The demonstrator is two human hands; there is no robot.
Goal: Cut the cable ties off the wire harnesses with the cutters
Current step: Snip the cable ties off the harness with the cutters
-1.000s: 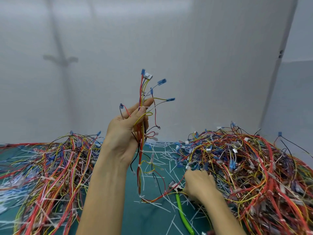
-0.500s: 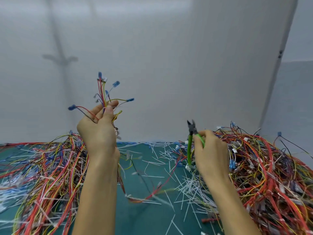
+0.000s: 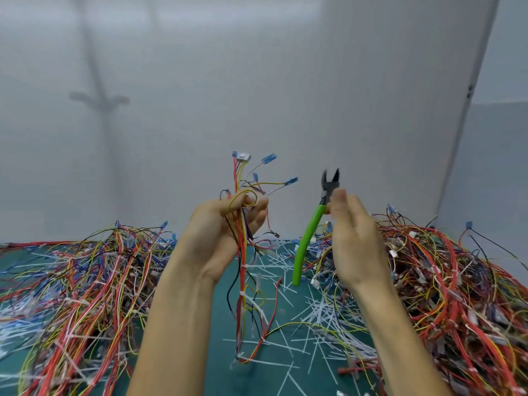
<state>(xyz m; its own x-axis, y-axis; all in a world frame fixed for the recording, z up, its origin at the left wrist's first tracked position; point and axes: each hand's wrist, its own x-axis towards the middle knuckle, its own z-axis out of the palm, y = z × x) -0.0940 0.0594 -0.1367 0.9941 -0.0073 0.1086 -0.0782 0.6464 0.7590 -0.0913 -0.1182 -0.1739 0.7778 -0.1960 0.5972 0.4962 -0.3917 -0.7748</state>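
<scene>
1. Head view, the hands. The left hand (image 3: pixel 220 238) grips a thin harness of red, yellow and black wires (image 3: pixel 242 270) and holds it upright, its fingers (image 3: pixel 257 207) curled round the bundle. The blue terminals fan out above the fingers, and the rest hangs below them down to the dark green table (image 3: pixel 217 367).
2. The right hand (image 3: pixel 354 241) grips the green-handled black cutters (image 3: pixel 307 238) just right of the left fingers, apart from the harness. The jaws stand open and point up. One handle hangs free below the right fingers (image 3: pixel 340 195), which are blurred; the other handle is hidden in the hand.
3. Below the left fingers, white cable ties (image 3: pixel 243 294) are bound round the held harness. This one looks not yet cut.
4. Many white cut tie strips (image 3: pixel 320 310) lie strewn on the table under both hands, so a good deal of cutting seems done.
5. A tangled wire pile (image 3: pixel 80 281) lies left of the left fingers and a larger heap of harnesses (image 3: pixel 457 281) right of the right fingers. White ties show in both, and I cannot tell which is finished. Much probably remains.
</scene>
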